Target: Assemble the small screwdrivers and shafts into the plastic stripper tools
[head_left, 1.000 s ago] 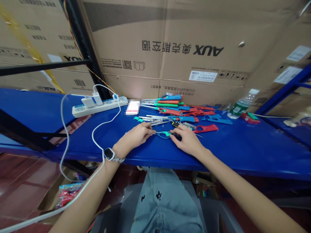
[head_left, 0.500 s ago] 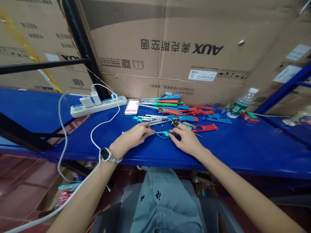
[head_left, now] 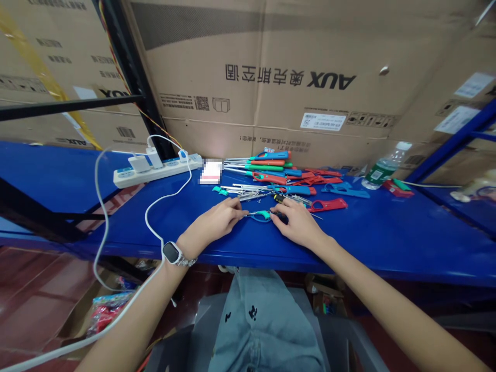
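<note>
My left hand (head_left: pixel 221 219) is closed in a pinch on the thin metal tube of a long-nosed lighter, just left of its body. The lighter (head_left: pixel 262 216) has a blue ring-shaped part and a green trigger, and lies low over the blue shelf. At its other end, the fingertips of my right hand (head_left: pixel 296 219) are closed on the handle, which they mostly cover. A black-and-yellow handle, seemingly a screwdriver (head_left: pixel 278 198), shows at my right index finger; a thin shaft sticks out right of that hand. Loose metal tubes (head_left: pixel 251 196) lie just beyond my fingers.
Behind my hands lie several long lighters (head_left: pixel 271 168), red handle shells (head_left: pixel 329 204) and blue shells (head_left: pixel 346 191). A power strip (head_left: pixel 158 170) with plugs and a white cable is at left, a plastic bottle (head_left: pixel 383 168) at right. A large cardboard box (head_left: pixel 290 41) stands behind.
My left hand has shifted slightly and its wrist has turned a little; the tube end that stuck out left of it is now hidden. My right hand stays nearly still.
</note>
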### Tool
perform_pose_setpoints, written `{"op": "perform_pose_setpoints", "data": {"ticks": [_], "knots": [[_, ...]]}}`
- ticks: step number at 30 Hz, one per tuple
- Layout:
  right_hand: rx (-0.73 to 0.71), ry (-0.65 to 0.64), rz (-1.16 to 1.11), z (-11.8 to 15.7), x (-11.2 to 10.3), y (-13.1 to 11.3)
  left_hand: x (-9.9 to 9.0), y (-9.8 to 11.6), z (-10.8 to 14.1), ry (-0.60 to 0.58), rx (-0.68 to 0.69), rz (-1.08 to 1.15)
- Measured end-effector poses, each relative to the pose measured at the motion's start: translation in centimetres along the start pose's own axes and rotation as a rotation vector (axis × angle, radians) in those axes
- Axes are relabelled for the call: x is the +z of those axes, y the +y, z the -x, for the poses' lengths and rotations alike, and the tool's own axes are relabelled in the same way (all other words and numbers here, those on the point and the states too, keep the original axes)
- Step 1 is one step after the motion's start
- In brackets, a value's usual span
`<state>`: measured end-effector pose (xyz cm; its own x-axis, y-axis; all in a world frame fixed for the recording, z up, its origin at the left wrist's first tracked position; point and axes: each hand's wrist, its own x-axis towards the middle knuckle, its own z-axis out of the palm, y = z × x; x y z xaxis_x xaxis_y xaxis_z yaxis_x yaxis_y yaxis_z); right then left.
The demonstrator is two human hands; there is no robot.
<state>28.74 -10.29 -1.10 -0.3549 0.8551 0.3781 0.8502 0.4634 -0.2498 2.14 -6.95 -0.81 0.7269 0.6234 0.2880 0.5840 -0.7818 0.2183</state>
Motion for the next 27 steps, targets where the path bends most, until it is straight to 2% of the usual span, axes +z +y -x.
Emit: {"op": "perform_pose_setpoints", "data": {"ticks": [3,6,10,15,20,27], "knots": [[-0.008,0.011,0.023,-0.8,-0.5,-0.7,0.1,0.1,0.0,0.026,0.018,-0.009],[-0.08,0.013,0.012,-2.0,-0.4,-1.8,0.0,0.5,-0.1,0.035,0.03,-0.01],[-0.175,-0.103,-0.053,-3.2,0.7,-2.6,-0.2,1.1,0.0,0.052,0.014,-0.002],[-0.171,-0.107,-0.179,-3.3,2.2,-2.1,0.4,0.3,-0.1,0.064,-0.012,0.09],[-0.207,-0.095,-0.122,-3.1,2.6,-2.2,0.8,-0.5,-0.3,0.081,0.016,0.127],[-0.189,-0.108,-0.05,-3.3,2.8,-2.6,0.6,-0.1,-0.3,0.089,0.02,0.118]]}}
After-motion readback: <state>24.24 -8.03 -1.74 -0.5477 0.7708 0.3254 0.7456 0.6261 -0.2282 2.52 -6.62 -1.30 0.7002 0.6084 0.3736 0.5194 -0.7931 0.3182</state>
